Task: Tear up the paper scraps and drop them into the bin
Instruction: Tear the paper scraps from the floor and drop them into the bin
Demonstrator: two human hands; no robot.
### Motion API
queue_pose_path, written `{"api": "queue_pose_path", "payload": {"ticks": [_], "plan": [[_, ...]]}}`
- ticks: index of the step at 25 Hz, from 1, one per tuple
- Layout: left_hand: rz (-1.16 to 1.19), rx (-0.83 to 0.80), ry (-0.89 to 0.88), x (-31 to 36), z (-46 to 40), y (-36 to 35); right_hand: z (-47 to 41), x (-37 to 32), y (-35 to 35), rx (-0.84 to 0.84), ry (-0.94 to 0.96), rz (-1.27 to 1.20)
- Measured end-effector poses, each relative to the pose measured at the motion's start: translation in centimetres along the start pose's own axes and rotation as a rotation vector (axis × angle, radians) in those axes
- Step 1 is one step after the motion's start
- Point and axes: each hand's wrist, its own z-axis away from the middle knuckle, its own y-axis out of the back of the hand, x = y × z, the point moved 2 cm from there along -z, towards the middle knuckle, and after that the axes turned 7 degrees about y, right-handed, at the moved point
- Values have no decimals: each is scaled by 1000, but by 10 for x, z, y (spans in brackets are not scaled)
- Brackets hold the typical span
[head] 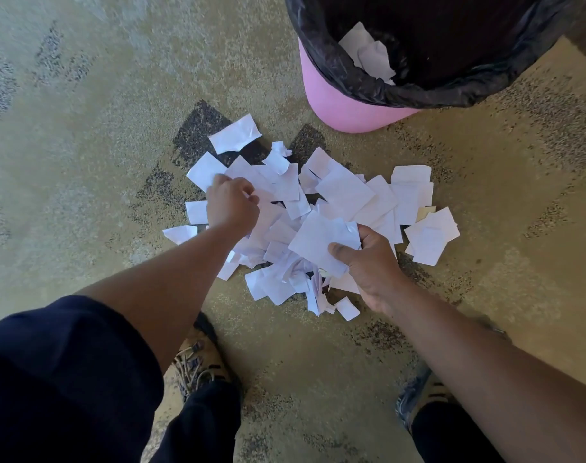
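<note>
A heap of several white paper scraps (348, 195) lies on the carpet in the middle of the view. My left hand (231, 203) reaches into the heap's left side with fingers curled around scraps. My right hand (368, 262) grips a larger white scrap (321, 240) at the heap's front right, thumb on top of it. The pink bin (338, 105) with a black liner (321, 58) stands beyond the heap at the upper right. Some torn white pieces (372, 55) lie inside it.
Patterned beige and dark carpet (84, 162) spreads all around. My two shoes (198, 365) stand just below the heap, with dark trouser legs at the bottom edge. One scrap (235, 133) lies a little apart at the heap's far left.
</note>
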Motion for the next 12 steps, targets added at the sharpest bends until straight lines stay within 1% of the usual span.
{"api": "queue_pose_path", "payload": {"ticks": [2,5,7,9,12], "plan": [[-66,79,-30,-4,-3,4,0,-1,-3,-2,-6,-3],[-47,82,-49,-9,-15,9,-1,-2,-6,-11,-2,18],[-35,115,-68,-10,-18,12,-1,-4,-6,-19,1,12],[-46,182,-116,-11,-13,17,1,-5,-5,-17,4,14],[-62,231,-217,-11,6,25,4,-7,-2,-13,4,6]]}}
